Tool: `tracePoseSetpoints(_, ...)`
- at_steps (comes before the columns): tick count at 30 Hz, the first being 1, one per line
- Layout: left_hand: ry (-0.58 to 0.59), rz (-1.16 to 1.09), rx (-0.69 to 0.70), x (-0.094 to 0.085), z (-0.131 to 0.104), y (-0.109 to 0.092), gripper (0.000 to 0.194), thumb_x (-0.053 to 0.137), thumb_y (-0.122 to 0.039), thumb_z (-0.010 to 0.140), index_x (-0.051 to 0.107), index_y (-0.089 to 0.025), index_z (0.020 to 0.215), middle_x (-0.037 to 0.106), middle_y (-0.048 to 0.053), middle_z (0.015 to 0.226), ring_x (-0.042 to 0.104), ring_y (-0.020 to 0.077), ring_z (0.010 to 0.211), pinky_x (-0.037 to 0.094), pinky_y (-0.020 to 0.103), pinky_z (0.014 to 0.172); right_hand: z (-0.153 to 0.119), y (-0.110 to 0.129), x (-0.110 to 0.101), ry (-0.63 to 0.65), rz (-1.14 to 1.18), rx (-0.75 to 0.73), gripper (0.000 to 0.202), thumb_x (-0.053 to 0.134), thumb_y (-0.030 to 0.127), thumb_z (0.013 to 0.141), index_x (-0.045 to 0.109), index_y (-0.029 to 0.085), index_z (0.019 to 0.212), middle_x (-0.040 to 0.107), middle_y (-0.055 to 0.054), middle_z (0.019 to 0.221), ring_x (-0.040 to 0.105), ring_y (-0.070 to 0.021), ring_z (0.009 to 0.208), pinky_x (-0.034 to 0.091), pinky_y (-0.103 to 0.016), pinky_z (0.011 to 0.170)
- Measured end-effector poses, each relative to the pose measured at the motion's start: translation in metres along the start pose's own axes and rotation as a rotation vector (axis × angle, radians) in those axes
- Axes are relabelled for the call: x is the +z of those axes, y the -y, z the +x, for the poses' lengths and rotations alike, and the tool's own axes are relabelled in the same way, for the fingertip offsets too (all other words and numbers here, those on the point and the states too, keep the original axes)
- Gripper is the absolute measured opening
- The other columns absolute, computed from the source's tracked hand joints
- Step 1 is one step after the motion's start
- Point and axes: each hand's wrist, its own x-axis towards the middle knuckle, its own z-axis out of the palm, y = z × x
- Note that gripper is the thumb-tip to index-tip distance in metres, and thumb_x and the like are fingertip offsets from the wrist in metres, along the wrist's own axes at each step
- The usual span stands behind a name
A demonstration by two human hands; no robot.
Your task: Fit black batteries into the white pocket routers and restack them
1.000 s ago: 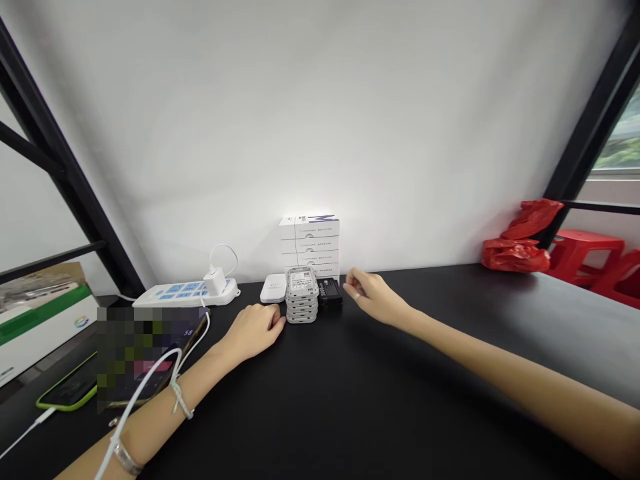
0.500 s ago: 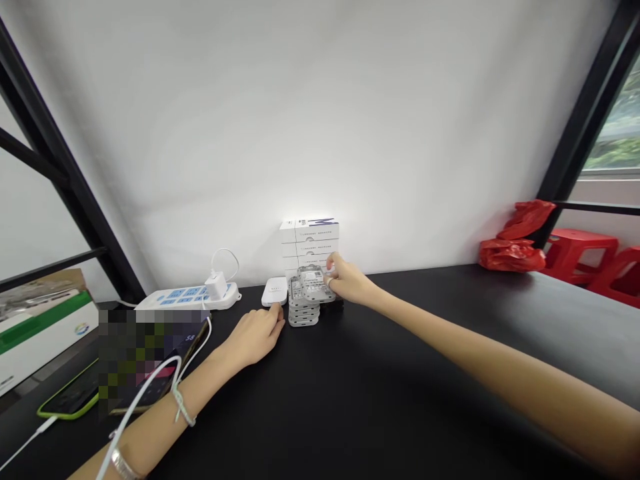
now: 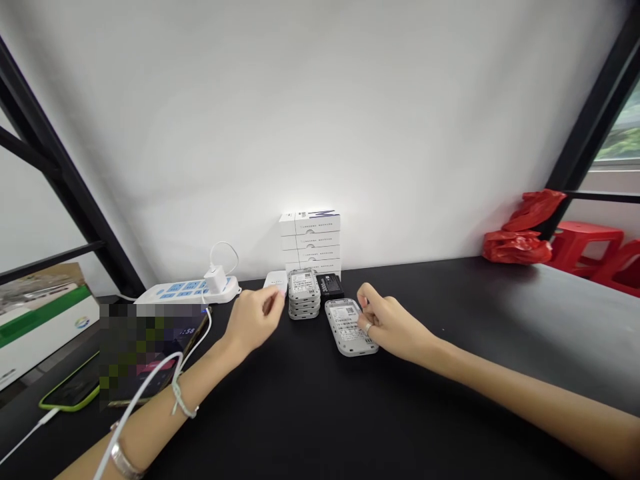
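Note:
My right hand (image 3: 393,325) pinches the right edge of a pale grey, open-backed device shell (image 3: 345,327), which has a printed label and code inside. The shell is low over the black tabletop, right of the stack. My left hand (image 3: 254,319) is curled closed, with nothing visible in its fingers. Its fingertips overlap the near edge of a white rounded cover (image 3: 276,280) in view; whether they touch it I cannot tell. Between the hands, several similar shells are stacked (image 3: 304,293), label side up. Black batteries (image 3: 331,285) lie just right of this stack.
White boxes (image 3: 313,240) are piled against the wall. A power strip (image 3: 175,292) with a white charger (image 3: 215,279), a blurred-over phone (image 3: 193,333), a green-cased phone (image 3: 73,390) and white cables occupy the left. Red plastic bags (image 3: 517,247) sit far right.
My right hand has brought a shell off the stack toward me and to the right, uncovering the batteries. My left hand has lifted slightly, its fingers curling near the white cover.

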Motion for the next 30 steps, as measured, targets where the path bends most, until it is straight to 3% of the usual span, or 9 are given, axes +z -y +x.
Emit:
tracePoseSetpoints(5,0.224,-0.109,0.339,0.003,-0.014,-0.020,0.040,0.042,-0.040,0.088,0.039,-0.015,0.057,0.035,-0.003,0.046,0.029,0.0069,0.043,0.026,0.023,0.052,0.003,0.007,0.011,0.020,-0.153,0.041,0.019,0.042,0.014,0.075,0.026,0.022,0.082,0.039,0.007,0.052,0.033,-0.0128,0.048,0.025,-0.025,0.048)
tracePoseSetpoints(8,0.371,-0.159,0.423,0.006,-0.020,-0.029,0.041,0.048,-0.046,0.086,0.043,-0.015,0.060,0.042,-0.004,0.048,0.034,0.0065,0.044,0.026,0.022,0.052,0.002,0.008,0.013,0.023,-0.199,0.069,0.018,0.042,0.014,0.075,0.028,0.021,0.083,0.041,0.006,0.054,0.035,-0.0126,0.049,0.025,-0.025,0.049)
tracePoseSetpoints(12,0.418,-0.109,0.314,0.013,-0.023,-0.041,0.053,0.051,-0.064,0.077,0.042,-0.015,0.059,0.045,-0.004,0.049,0.035,0.0071,0.045,0.024,0.023,0.051,0.008,0.006,0.003,0.086,-0.007,0.104,0.017,0.047,0.021,0.079,0.032,0.020,0.087,0.044,0.007,0.053,0.038,-0.0114,0.049,0.028,-0.024,0.049)
tracePoseSetpoints(15,0.383,-0.035,0.210,0.019,-0.024,-0.049,0.064,0.047,-0.076,0.070,0.041,-0.015,0.055,0.046,-0.003,0.048,0.034,0.0083,0.044,0.023,0.025,0.050,0.026,0.003,-0.009,0.038,0.162,0.152,0.021,0.051,0.031,0.082,0.035,0.020,0.088,0.045,0.007,0.053,0.039,-0.0101,0.050,0.031,-0.023,0.050)
tracePoseSetpoints(18,0.366,0.015,0.153,0.021,-0.025,-0.055,0.066,0.044,-0.079,0.069,0.041,-0.015,0.054,0.047,-0.002,0.048,0.035,0.0097,0.045,0.021,0.026,0.051,0.053,0.000,-0.014,-0.020,0.230,0.213,0.031,0.057,0.038,0.080,0.036,0.019,0.093,0.050,0.005,0.058,0.044,-0.0099,0.052,0.034,-0.023,0.051)
tracePoseSetpoints(21,0.361,0.038,0.128,0.022,-0.025,-0.057,0.064,0.043,-0.077,0.072,0.041,-0.015,0.054,0.049,-0.001,0.049,0.036,0.0105,0.046,0.021,0.026,0.052,0.076,-0.002,-0.008,0.050,0.312,0.309,0.043,0.062,0.045,0.077,0.036,0.017,0.098,0.051,0.003,0.058,0.044,-0.0098,0.048,0.033,-0.022,0.043)
tracePoseSetpoints(25,0.356,0.031,0.127,0.022,-0.024,-0.057,0.062,0.042,-0.073,0.075,0.041,-0.015,0.055,0.050,-0.001,0.050,0.037,0.0108,0.047,0.022,0.026,0.054,0.088,-0.007,-0.002,0.079,0.403,0.429,0.051,0.070,0.035,0.071,0.036,0.015,0.103,0.048,0.004,0.057,0.041,-0.0073,0.046,0.027,-0.018,0.037)
tracePoseSetpoints(30,0.364,0.027,0.124,0.021,-0.024,-0.057,0.061,0.042,-0.072,0.076,0.041,-0.015,0.055,0.049,-0.001,0.049,0.037,0.0110,0.047,0.020,0.026,0.054,0.087,-0.016,-0.006,0.128,0.546,0.489,0.043,0.069,0.025,0.074,0.038,0.015,0.104,0.053,0.000,0.064,0.044,-0.0062,0.048,0.027,-0.015,0.036)
